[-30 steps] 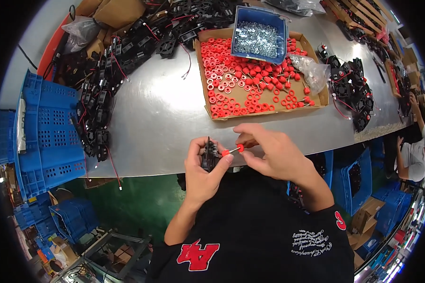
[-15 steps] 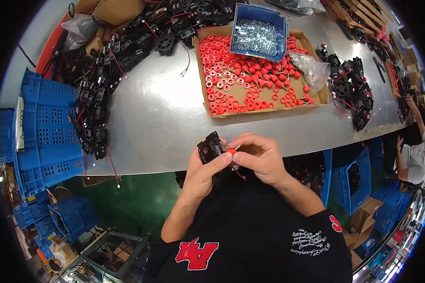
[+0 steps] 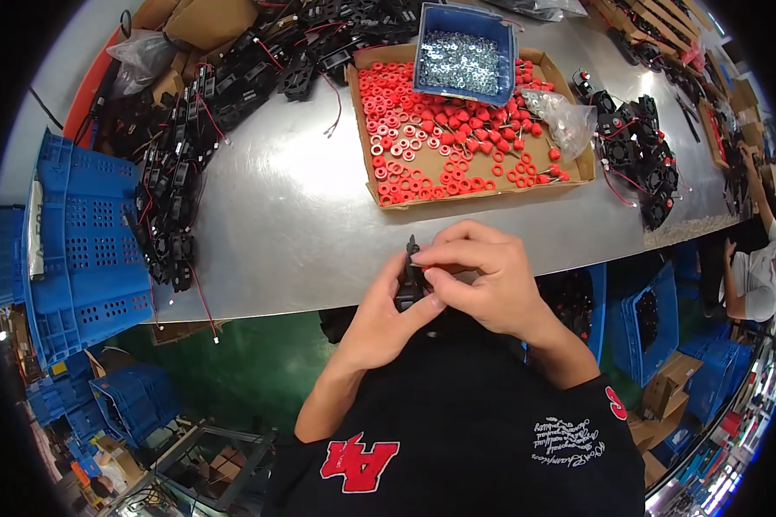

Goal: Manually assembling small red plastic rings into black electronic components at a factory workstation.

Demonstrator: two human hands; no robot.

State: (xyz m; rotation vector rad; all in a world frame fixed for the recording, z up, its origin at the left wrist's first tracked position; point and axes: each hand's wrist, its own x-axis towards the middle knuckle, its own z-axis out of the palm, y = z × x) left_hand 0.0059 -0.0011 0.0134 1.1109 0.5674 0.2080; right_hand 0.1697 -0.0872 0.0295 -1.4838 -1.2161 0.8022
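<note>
Your left hand grips the black part edge-on; just right of it, your right hand pinches a red piece.

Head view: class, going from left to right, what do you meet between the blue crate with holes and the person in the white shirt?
Blue crate → left hand holding a black part → right hand → right-hand pile of black fans → white shirt.

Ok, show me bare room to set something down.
Bare: the shiny metal tabletop between the heap of black plastic fans at left and the brown cardboard tray; also in front of the tray's right end. Crowded: tray and heap.
</note>
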